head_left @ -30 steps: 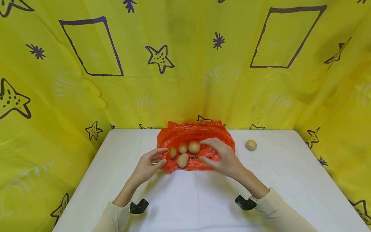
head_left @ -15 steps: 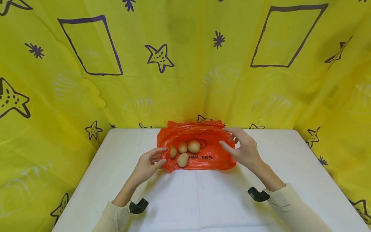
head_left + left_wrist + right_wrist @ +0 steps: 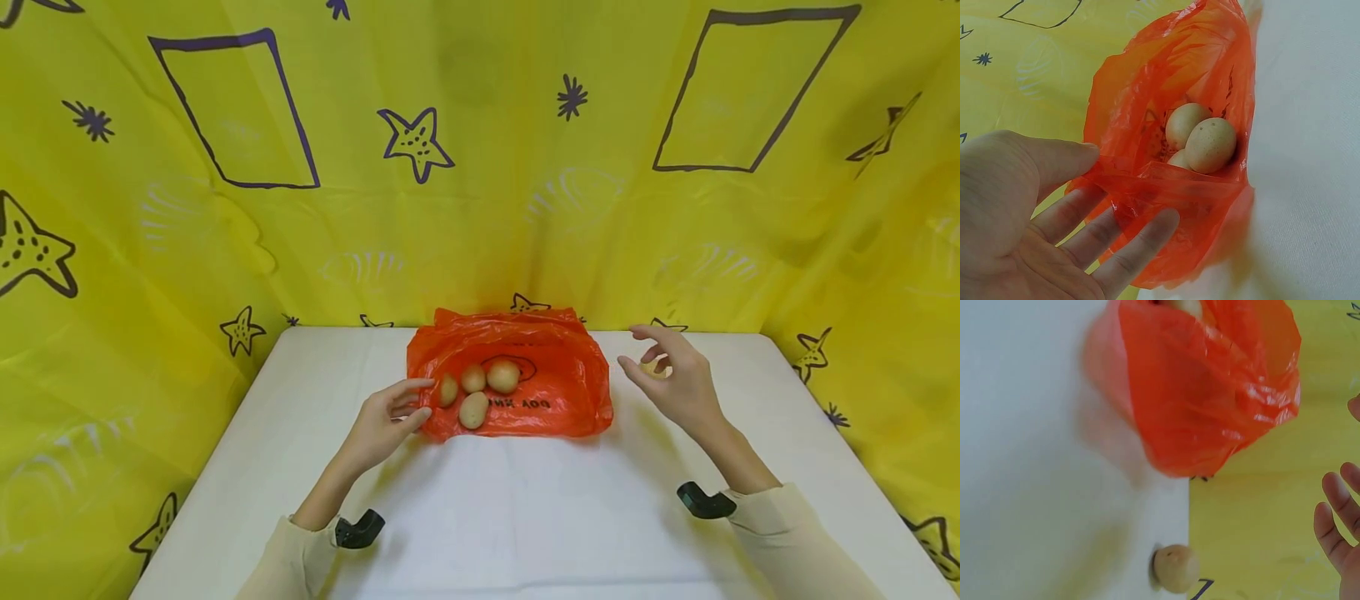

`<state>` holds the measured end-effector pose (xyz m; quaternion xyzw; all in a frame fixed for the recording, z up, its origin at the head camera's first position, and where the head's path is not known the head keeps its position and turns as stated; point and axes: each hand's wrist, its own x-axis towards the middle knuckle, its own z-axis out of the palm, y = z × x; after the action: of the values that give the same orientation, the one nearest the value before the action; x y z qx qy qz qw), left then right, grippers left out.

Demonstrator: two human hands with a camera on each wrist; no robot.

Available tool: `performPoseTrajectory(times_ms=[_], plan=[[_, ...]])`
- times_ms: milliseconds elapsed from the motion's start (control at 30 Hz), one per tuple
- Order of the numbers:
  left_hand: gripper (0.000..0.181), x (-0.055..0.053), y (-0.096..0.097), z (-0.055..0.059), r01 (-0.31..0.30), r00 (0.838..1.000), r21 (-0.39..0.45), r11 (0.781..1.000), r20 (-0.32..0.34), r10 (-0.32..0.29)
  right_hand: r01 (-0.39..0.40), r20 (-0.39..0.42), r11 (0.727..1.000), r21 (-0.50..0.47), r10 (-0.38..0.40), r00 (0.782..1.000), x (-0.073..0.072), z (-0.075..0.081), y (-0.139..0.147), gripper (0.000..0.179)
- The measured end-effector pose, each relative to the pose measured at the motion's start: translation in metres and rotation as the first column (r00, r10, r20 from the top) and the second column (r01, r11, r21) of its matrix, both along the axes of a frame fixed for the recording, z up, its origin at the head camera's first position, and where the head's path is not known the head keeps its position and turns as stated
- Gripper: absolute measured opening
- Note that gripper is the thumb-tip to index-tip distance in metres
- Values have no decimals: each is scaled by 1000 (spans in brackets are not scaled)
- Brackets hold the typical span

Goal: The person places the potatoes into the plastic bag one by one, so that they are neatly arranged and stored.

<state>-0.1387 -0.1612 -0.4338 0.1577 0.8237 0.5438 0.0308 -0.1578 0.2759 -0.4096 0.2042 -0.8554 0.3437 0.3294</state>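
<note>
A red plastic bag [image 3: 566,379] with dark print lies on its side at the far middle of the table, mouth toward me. Several potatoes [image 3: 473,411] are inside, gathered at its left end. My left hand [image 3: 378,429] pinches the bag's left edge; in the left wrist view the thumb is on the rim and the fingers are behind the film. My right hand [image 3: 686,387] holds nothing, its fingers loosely bent, to the right of the bag. It largely hides a loose potato in the head view; the right wrist view shows that loose potato [image 3: 1176,569] on the table.
A white-covered table [image 3: 510,517] carries everything. Yellow patterned curtains [image 3: 480,225] rise along its far edge and both sides. A dark wrist camera [image 3: 705,500] sits on each sleeve.
My right hand has moved right, from over the bag to in front of the loose potato. The bag's right end, which it was covering, now shows. My left hand has stayed at the bag's edge.
</note>
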Motion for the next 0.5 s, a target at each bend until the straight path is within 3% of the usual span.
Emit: performPoseTrajectory(times_ms=[500], plan=[[42, -1, 0, -2, -2, 1000, -6, 1000, 4, 3, 105, 115, 994, -15, -102, 988, -1, -20, 36, 50]])
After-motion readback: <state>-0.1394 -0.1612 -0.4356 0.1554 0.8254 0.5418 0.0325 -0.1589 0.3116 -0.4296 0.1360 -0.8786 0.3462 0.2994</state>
